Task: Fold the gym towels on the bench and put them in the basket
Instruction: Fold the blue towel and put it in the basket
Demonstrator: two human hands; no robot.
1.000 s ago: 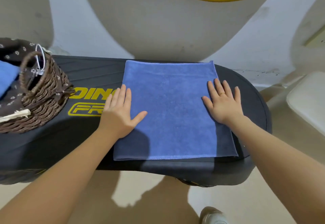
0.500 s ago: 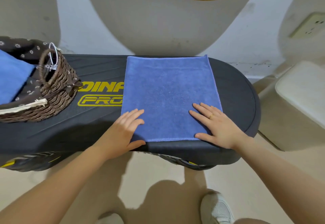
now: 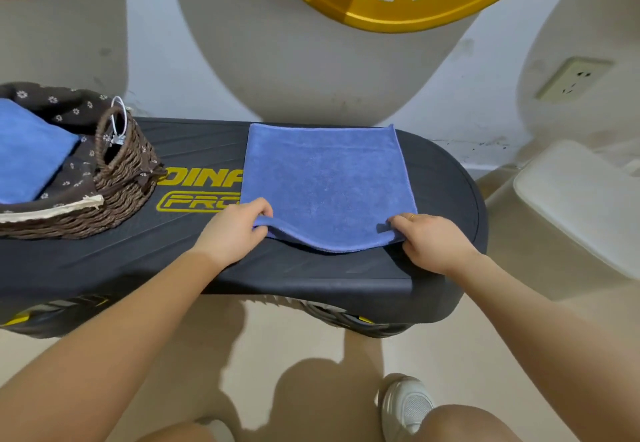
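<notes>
The black tabletop (image 3: 346,275) spans the middle of the frame, narrow front to back, so a fold carried too far could push cloth off its far edge toward the wall. The wicker basket (image 3: 124,178) sits at the left, already holding a folded blue cloth. The blue towel (image 3: 325,181) lies flat at centre, its near edge lifted and sagging between two grips. If the corners rise unevenly, the fold likely lands skewed. The left hand (image 3: 235,230) pinches the near left corner; the right hand (image 3: 429,240) pinches the near right corner; a slipped pinch would drop the edge.
</notes>
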